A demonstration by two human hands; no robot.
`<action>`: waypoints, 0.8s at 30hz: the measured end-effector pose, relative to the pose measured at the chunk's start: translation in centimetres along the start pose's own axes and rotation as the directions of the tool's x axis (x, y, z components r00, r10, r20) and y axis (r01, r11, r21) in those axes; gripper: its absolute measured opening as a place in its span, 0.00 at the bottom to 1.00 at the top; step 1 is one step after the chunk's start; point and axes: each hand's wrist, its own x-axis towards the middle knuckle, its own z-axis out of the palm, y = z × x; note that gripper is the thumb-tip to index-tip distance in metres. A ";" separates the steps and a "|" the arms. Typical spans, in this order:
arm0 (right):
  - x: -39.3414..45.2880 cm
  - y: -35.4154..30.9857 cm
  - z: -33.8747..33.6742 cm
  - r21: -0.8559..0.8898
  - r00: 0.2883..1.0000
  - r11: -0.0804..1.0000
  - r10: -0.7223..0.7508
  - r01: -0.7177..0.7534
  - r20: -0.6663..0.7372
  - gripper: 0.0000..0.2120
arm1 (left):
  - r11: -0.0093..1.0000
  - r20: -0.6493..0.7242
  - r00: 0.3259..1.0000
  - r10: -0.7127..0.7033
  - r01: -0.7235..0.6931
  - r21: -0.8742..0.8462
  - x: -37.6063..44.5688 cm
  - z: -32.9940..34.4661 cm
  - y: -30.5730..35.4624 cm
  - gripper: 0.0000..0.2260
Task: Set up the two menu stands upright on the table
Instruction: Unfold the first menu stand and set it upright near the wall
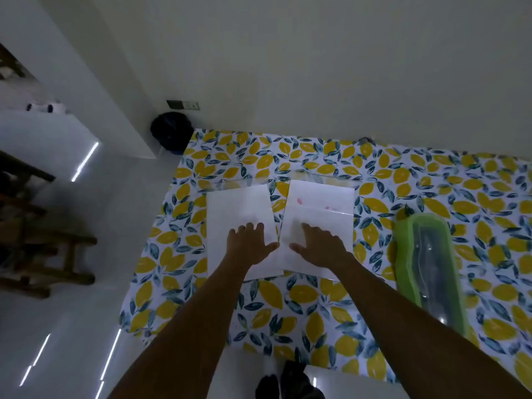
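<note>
Two white menu stands lie flat side by side on the lemon-patterned tablecloth (288, 306). The left menu stand (230, 208) is plain white, with a clear base edge at its far end. The right menu stand (325, 203) shows faint pink marks near its far end. My left hand (250, 242) rests palm down on the left stand, fingers spread. Palm down on the right stand lies my right hand (319, 245), its fingers apart too. Neither hand grips anything; the thumbs nearly meet between the two sheets.
A green plastic container with a clear lid (429, 269) lies on the table to the right of the stands. A white wall runs behind the table. A dark round object (172, 135) sits at the table's far left corner. Wooden furniture (43, 240) stands on the floor at left.
</note>
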 end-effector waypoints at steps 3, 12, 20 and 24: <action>1.1 -1.0 1.3 -0.140 0.991 0.989 -0.072 0.056 -0.113 0.34 | 0.998 0.036 0.998 -0.054 0.055 -0.015 0.8 1.2 -0.4 0.34; 3.0 -3.9 3.7 -0.108 0.980 0.989 -0.122 0.105 -0.160 0.24 | 0.997 -0.120 0.991 -0.054 0.046 -0.065 0.9 4.3 -0.3 0.28; 3.4 -6.2 3.9 -0.177 0.999 0.983 0.030 -0.037 -0.045 0.32 | 0.982 -0.047 0.997 -0.060 0.050 -0.183 1.3 5.3 0.7 0.22; 4.2 -8.3 3.2 -0.257 0.983 0.951 0.182 -0.172 0.016 0.27 | 0.974 -0.088 0.987 -0.138 0.119 -0.192 0.8 6.5 -4.3 0.35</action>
